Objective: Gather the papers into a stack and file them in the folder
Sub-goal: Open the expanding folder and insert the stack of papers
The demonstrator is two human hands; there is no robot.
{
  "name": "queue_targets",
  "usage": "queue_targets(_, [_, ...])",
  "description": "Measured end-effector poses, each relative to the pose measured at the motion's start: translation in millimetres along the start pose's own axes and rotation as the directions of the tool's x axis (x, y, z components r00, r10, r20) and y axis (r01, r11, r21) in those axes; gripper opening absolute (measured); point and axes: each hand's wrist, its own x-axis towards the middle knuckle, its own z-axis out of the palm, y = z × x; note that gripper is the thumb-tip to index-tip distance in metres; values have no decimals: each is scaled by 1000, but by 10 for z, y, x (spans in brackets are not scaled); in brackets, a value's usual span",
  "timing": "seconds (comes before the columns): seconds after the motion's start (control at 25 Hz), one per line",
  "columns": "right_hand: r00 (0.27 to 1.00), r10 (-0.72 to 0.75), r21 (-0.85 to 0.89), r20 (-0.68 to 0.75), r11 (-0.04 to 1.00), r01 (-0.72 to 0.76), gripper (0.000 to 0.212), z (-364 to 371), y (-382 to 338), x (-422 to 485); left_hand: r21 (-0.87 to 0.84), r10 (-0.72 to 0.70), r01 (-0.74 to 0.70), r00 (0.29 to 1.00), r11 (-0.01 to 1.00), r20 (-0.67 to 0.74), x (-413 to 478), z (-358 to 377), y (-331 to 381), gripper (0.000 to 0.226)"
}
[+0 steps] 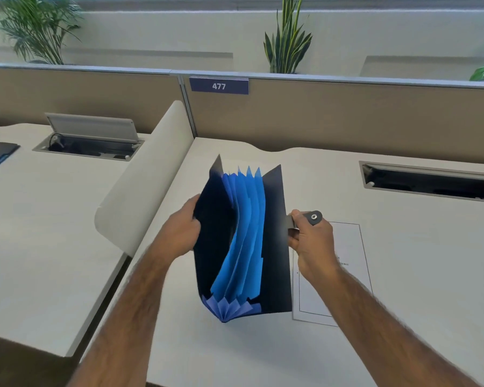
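Observation:
A dark accordion folder (274, 247) with several blue dividers (243, 241) is held spread wide above the white desk. My left hand (179, 230) grips its left cover. My right hand (312, 241) grips the right cover by its grey snap tab (313, 217). A sheet or stack of white papers (352, 247) with a printed border lies flat on the desk just right of the folder, partly under my right hand and forearm. I cannot tell how many sheets it holds.
The white desk (403, 275) has a cable tray slot (430, 182) at the back right. A curved white divider (146, 180) separates the neighbouring desk on the left, which has an open cable box (90, 143). A tan partition (347, 113) labelled 477 stands behind.

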Motion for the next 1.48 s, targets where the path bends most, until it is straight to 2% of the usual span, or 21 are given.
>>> queue_targets(0.16, [995, 39, 40, -96, 999, -35, 11, -216, -47, 134, -140, -71, 76, 997, 987, 43, -19, -115, -160, 35])
queue_targets(0.2, [994, 60, 66, -90, 996, -54, 9, -247, -59, 146, -160, -92, 96, 995, 982, 32, -32, -123, -177, 37])
queue_targets(0.28, [995, 95, 102, 9, 990, -95, 7, -238, -104, 124, -160, -99, 101, 995, 982, 18, -56, -96, -153, 43])
queue_targets(0.36, [985, 93, 71, 148, 992, -104, 8, -162, -173, 68, -120, -25, 22, 999, 993, -29, -66, -18, -64, 60])
queue_targets(0.44, [973, 72, 17, 220, 997, -78, 9, -70, -248, 4, -27, 76, -78, 995, 997, -72, -122, 99, 103, 70])
queue_targets(0.48, [970, 59, -8, 235, 998, -58, 9, -34, -281, -19, -2, 126, -127, 987, 992, -100, -150, 159, 180, 66])
queue_targets(0.56, [969, 37, -42, 245, 999, -28, 11, 4, -319, -41, -9, 167, -170, 974, 985, -153, -157, 256, 270, 41])
queue_targets(0.6, [969, 31, -52, 245, 998, -19, 12, 13, -326, -47, -7, 140, -143, 978, 990, -158, -156, 290, 299, 32])
queue_targets(0.72, [976, 17, -87, 216, 996, 1, 12, 6, -334, -66, 102, 90, -76, 987, 992, -132, -143, 341, 353, 36])
queue_targets(0.8, [979, 15, -80, 204, 997, 1, 13, -7, -342, -75, 160, 70, -48, 989, 986, -130, -122, 365, 359, 27])
queue_targets(0.88, [982, 16, -76, 189, 997, -2, 13, -28, -354, -75, 192, 56, -24, 984, 981, -166, -89, 382, 351, 18])
queue_targets(1.08, [999, -9, -96, 50, 995, 14, 15, -176, -392, -6, 259, 82, 0, 949, 966, -305, -70, 327, 292, 21])
queue_targets(1.2, [999, -14, -97, 40, 995, 17, 13, -236, -409, 11, 262, 94, -8, 944, 965, -317, -55, 295, 202, 6])
queue_targets(1.28, [995, -22, -93, 100, 995, 32, 11, -203, -394, -1, 298, 165, -92, 959, 950, -230, -57, 316, 188, 57])
queue_targets(1.32, [991, -32, -98, 127, 994, 45, 11, -175, -383, -6, 319, 189, -124, 965, 940, -182, -68, 336, 211, 71])
queue_targets(1.36, [988, -43, -111, 149, 992, 60, 11, -140, -378, -16, 324, 215, -153, 963, 933, -164, -63, 374, 235, 69])
queue_targets(1.44, [982, -66, -153, 177, 984, 94, 12, -80, -372, -28, 287, 173, -115, 967, 951, -186, -83, 434, 325, 41])
queue_targets(1.48, [979, -75, -172, 187, 979, 108, 13, -58, -366, -29, 281, 116, -67, 980, 957, -163, -95, 454, 380, 52])
